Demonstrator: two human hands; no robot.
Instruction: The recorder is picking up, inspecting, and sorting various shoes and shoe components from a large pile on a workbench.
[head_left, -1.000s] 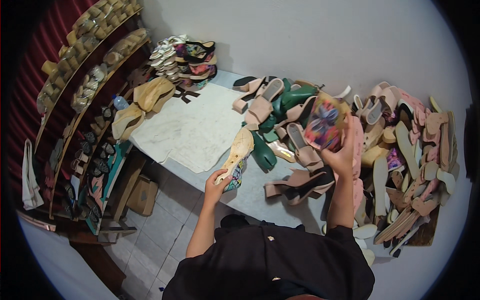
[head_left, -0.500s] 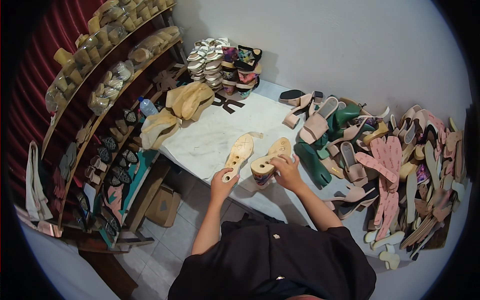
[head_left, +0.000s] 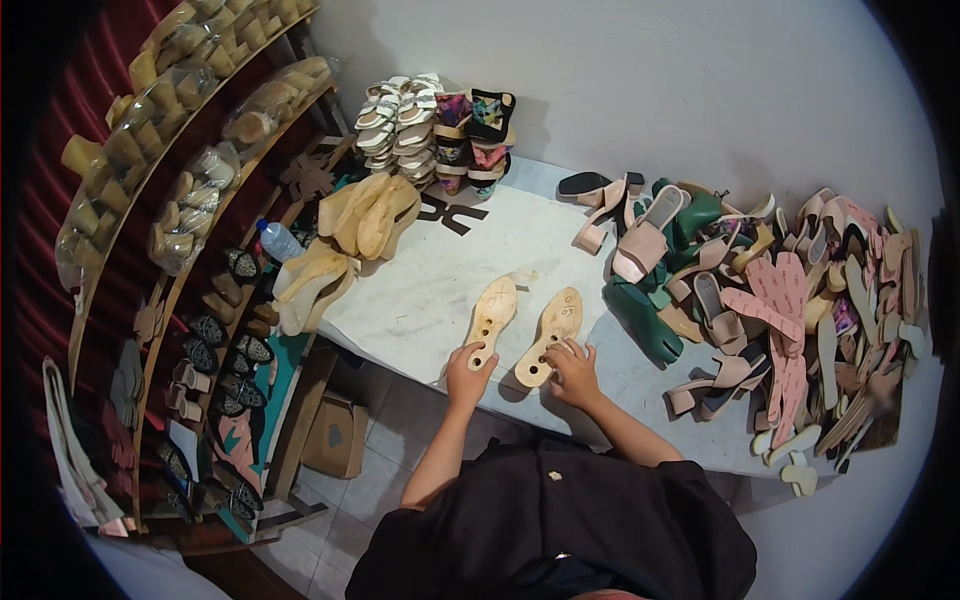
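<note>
Two tan shoe insoles lie flat and side by side on the pale counter [head_left: 420, 300], toes pointing away from the person, heels close to the near edge. The left insole [head_left: 490, 318] and the right insole [head_left: 552, 333] are just apart, not touching.

The left hand [head_left: 468, 368] rests at the heel of the left insole, fingers curled onto its end; whether it pinches the insole or only presses on it cannot be told. The right hand [head_left: 574, 370] sits at the heel of the right insole with fingers bent and tips touching its edge, loosely closed rather than spread.

To the right of the right insole, a dark green shoe [head_left: 645, 320] lies on the counter, and beyond it spreads a big heap of pink, beige and green heeled sandals and loose soles [head_left: 790, 310]. Beyond the insoles, against the wall, stand stacks of white and patterned sandals [head_left: 435, 125]. To the left of the left insole, at the counter's far left edge, sit yellowish shoe lasts [head_left: 365, 215], with a plastic water bottle [head_left: 279, 241] just beside them. Further left, wooden shelves [head_left: 160, 200] carry bagged lasts and dark shoe parts.
</note>
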